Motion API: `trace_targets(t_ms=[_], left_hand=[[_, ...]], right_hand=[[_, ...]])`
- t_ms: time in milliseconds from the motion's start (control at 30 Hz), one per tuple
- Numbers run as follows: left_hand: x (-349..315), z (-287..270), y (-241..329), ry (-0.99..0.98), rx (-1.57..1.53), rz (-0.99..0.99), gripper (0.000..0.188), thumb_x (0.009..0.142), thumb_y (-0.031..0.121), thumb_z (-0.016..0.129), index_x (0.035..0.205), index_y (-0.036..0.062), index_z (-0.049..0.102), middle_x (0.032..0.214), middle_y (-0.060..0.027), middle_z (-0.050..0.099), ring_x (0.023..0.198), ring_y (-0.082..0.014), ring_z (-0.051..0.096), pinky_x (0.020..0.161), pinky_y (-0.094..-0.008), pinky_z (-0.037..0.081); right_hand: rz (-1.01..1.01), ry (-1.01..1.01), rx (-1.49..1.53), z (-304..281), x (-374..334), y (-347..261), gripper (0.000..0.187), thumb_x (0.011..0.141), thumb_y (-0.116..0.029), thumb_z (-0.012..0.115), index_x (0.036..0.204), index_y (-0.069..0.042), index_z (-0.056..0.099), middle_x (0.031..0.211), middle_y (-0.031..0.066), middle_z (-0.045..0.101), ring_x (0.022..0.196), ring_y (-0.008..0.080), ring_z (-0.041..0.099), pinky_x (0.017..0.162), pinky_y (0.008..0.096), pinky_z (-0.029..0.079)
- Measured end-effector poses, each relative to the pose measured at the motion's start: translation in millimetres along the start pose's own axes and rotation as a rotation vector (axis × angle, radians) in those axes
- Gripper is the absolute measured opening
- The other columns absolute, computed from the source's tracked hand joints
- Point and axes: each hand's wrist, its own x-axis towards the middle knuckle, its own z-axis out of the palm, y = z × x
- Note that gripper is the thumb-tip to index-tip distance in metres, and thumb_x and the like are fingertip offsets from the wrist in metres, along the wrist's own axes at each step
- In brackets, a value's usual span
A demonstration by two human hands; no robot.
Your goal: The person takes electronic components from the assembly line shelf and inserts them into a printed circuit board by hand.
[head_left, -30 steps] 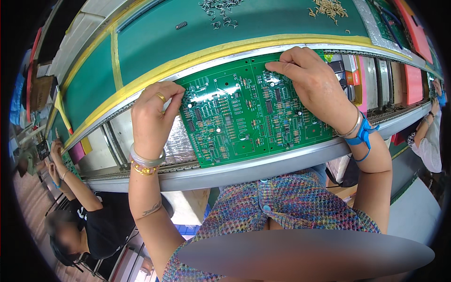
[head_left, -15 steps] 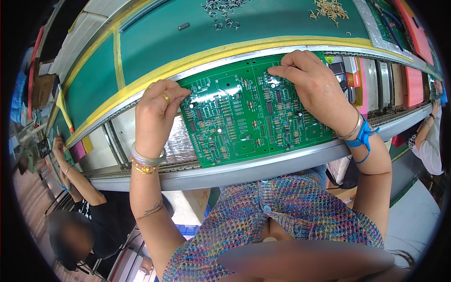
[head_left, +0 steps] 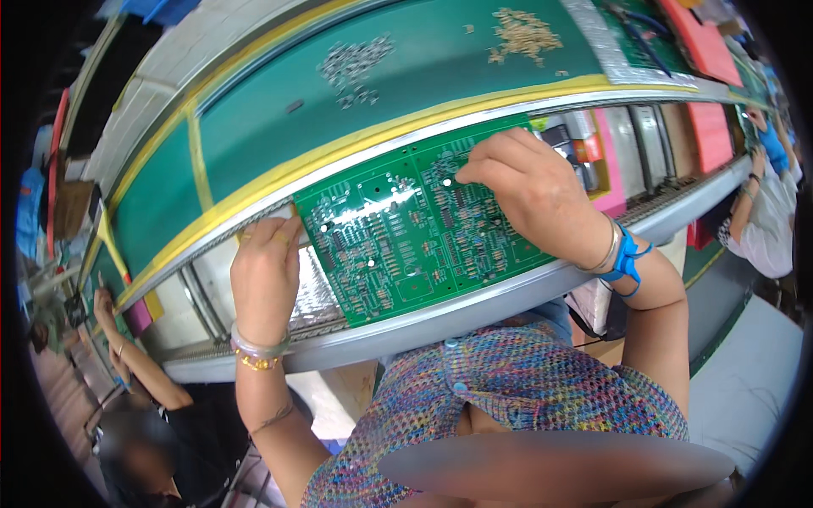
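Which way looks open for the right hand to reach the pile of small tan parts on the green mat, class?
Probably yes: the right hand rests on the green circuit board, and only bare mat lies between it and the tan parts.

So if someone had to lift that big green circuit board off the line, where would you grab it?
Probably by its bare side edges, one hand from each side. The green circuit board lies flat across the conveyor rails, its face crowded with small parts, so pinching the rims avoids them. The left hand already rests at its left edge; the right hand lies on the face near the top.
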Motion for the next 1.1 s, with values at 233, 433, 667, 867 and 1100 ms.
trace_targets(t_ms=[233, 433, 667, 867, 1100], left_hand=[[54, -11, 33, 0.024, -0.164, 0.14, 0.01, 0.079, 0.008, 0.068, 0.088, 0.0035, 0.068, 0.084, -0.0111, 0.065, 0.082, -0.0306, 0.06, 0.073, -0.0389, 0.049], [169, 40, 83, 0.299, -0.358, 0.393, 0.022, 0.077, 0.017, 0.073, 0.096, 0.0051, 0.07, 0.098, -0.0112, 0.063, 0.096, -0.0312, 0.055, 0.087, -0.039, 0.045], [219, 68, 96, 0.132, -0.418, 0.322, 0.024, 0.072, 0.02, 0.078, 0.093, 0.0075, 0.073, 0.095, -0.0091, 0.064, 0.095, -0.0285, 0.056, 0.085, -0.0383, 0.045], [211, 67, 103, 0.051, -0.516, 0.379, 0.011, 0.078, 0.013, 0.071, 0.086, 0.0051, 0.069, 0.086, -0.0099, 0.063, 0.089, -0.03, 0.059, 0.079, -0.0393, 0.048], [196, 59, 104, 0.181, -0.28, 0.459, 0.012, 0.084, 0.012, 0.066, 0.094, 0.005, 0.067, 0.087, -0.0104, 0.062, 0.077, -0.0229, 0.061, 0.073, -0.0327, 0.049]], right_hand=[[0.142, 0.313, -0.275, -48, -7, 76, 0.015, 0.078, 0.0, 0.06, 0.091, -0.006, 0.065, 0.086, 0.0101, 0.061, 0.084, 0.0306, 0.058, 0.076, 0.0401, 0.048], [0.381, 0.297, -0.125, -39, 8, 118, 0.014, 0.08, -0.018, 0.07, 0.084, -0.004, 0.067, 0.08, 0.01, 0.06, 0.079, 0.03, 0.059, 0.07, 0.0398, 0.047], [0.262, 0.314, -0.254, -22, 17, 116, 0.013, 0.076, -0.017, 0.072, 0.081, -0.007, 0.065, 0.081, 0.008, 0.06, 0.086, 0.0277, 0.058, 0.074, 0.0393, 0.048], [0.092, 0.242, -0.417, -24, 10, 113, 0.009, 0.078, -0.013, 0.065, 0.084, -0.008, 0.06, 0.085, 0.0066, 0.055, 0.087, 0.0258, 0.057, 0.072, 0.0354, 0.05], [-0.088, 0.173, -0.371, -28, 1, 113, 0.008, 0.079, -0.013, 0.063, 0.083, -0.007, 0.057, 0.083, 0.006, 0.052, 0.084, 0.0243, 0.056, 0.068, 0.0343, 0.05]])
